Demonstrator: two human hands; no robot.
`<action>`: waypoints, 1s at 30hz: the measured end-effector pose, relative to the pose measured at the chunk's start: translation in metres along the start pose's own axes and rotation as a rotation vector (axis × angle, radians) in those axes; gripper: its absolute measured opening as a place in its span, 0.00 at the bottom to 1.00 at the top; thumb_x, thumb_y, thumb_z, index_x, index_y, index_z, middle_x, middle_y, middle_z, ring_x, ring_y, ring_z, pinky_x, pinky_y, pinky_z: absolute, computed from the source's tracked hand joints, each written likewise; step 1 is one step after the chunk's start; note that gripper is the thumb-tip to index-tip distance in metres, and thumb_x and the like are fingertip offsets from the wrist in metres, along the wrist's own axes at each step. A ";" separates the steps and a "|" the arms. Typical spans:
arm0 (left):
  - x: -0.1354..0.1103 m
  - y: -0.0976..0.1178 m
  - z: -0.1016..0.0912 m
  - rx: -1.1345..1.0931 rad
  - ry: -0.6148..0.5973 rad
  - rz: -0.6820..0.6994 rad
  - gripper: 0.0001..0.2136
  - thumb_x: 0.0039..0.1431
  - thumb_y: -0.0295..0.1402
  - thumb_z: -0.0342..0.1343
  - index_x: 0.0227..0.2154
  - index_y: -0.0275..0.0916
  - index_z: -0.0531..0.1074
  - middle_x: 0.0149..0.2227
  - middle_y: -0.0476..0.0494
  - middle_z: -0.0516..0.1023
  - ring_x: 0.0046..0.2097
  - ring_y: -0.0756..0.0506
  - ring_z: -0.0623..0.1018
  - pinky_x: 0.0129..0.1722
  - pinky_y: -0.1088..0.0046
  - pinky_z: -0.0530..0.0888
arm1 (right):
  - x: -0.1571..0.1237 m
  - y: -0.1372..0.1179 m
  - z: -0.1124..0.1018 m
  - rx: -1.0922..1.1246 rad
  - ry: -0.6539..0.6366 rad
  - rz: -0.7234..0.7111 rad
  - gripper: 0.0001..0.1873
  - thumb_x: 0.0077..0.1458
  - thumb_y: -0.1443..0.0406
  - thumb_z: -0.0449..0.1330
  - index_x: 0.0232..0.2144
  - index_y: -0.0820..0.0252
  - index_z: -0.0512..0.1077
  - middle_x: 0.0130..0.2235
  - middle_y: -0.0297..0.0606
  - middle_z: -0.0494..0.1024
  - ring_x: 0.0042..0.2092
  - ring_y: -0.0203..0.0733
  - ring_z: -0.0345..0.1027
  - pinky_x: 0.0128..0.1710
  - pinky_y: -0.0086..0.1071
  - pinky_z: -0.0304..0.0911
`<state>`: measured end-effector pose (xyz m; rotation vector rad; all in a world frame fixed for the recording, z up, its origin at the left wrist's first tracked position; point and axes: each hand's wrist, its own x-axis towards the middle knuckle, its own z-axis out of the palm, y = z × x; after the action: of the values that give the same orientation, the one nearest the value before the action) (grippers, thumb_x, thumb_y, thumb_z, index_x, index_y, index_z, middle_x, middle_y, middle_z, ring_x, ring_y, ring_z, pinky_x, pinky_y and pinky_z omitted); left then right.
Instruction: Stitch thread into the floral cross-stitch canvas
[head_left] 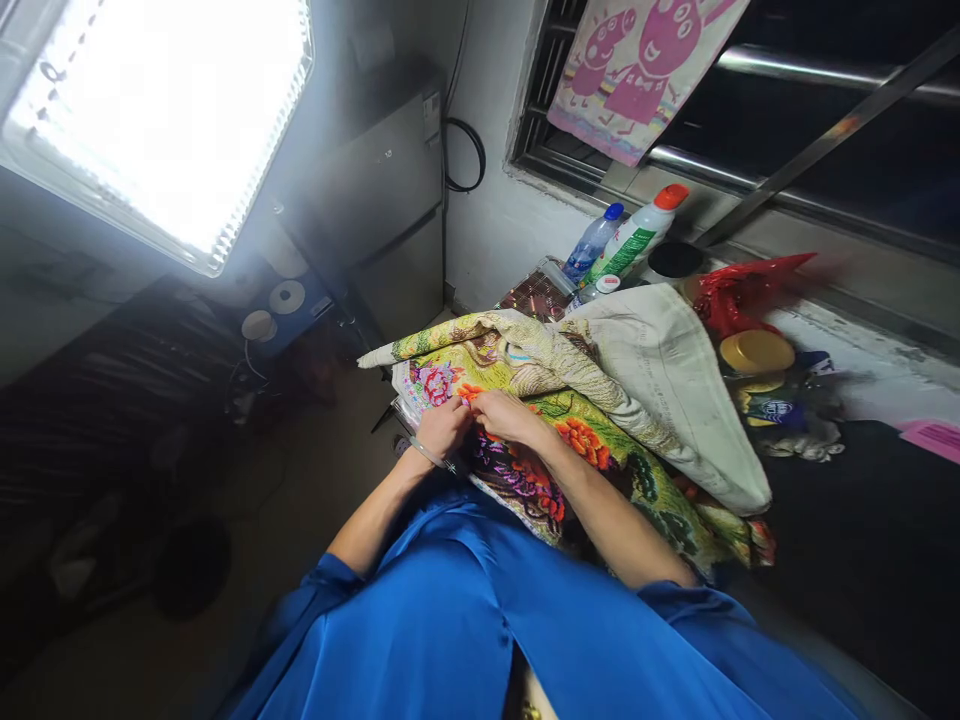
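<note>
A large embroidered cloth (559,400) with orange, pink and purple flowers on yellow-green lies bunched in front of me. Part of it is folded over, so its pale back (660,370) faces up. My left hand (444,425), with a bangle at the wrist, is closed on the cloth near an orange flower. Right beside it, my right hand (506,414) is closed in a pinch at the same spot, fingertips meeting those of the left. Whatever small thing the right fingers may hold is too small to make out.
Behind the cloth stand a blue-capped bottle (594,243) and an orange-capped bottle (637,232). A red bag (750,295) and a gold-lidded jar (756,352) are to the right, on a dark tabletop (862,520). A bright lamp (165,110) hangs upper left; a fridge (375,190) stands behind.
</note>
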<state>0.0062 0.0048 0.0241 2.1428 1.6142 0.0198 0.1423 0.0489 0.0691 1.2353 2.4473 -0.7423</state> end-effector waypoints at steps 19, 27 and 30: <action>-0.002 0.000 0.016 0.004 0.113 -0.059 0.10 0.61 0.31 0.45 0.38 0.38 0.71 0.39 0.39 0.72 0.35 0.44 0.71 0.36 0.68 0.65 | 0.000 -0.012 0.000 -0.067 0.065 0.044 0.18 0.51 0.75 0.50 0.41 0.69 0.75 0.38 0.55 0.77 0.42 0.50 0.71 0.38 0.34 0.60; 0.003 -0.015 0.020 -0.446 0.230 -0.035 0.06 0.56 0.28 0.48 0.24 0.39 0.64 0.27 0.47 0.69 0.31 0.48 0.68 0.32 0.72 0.65 | 0.006 0.009 0.017 0.192 0.154 -0.044 0.12 0.50 0.72 0.53 0.24 0.62 0.76 0.26 0.40 0.77 0.32 0.41 0.69 0.32 0.29 0.58; 0.003 -0.017 0.018 -0.614 0.191 -0.057 0.07 0.54 0.27 0.49 0.22 0.40 0.61 0.24 0.50 0.67 0.28 0.49 0.66 0.31 0.73 0.64 | 0.010 0.021 0.029 0.352 0.219 -0.079 0.11 0.49 0.72 0.54 0.22 0.62 0.75 0.24 0.36 0.75 0.28 0.37 0.67 0.32 0.28 0.58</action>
<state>-0.0037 0.0050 0.0011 1.6527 1.5128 0.6346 0.1541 0.0493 0.0345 1.4148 2.6312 -1.1560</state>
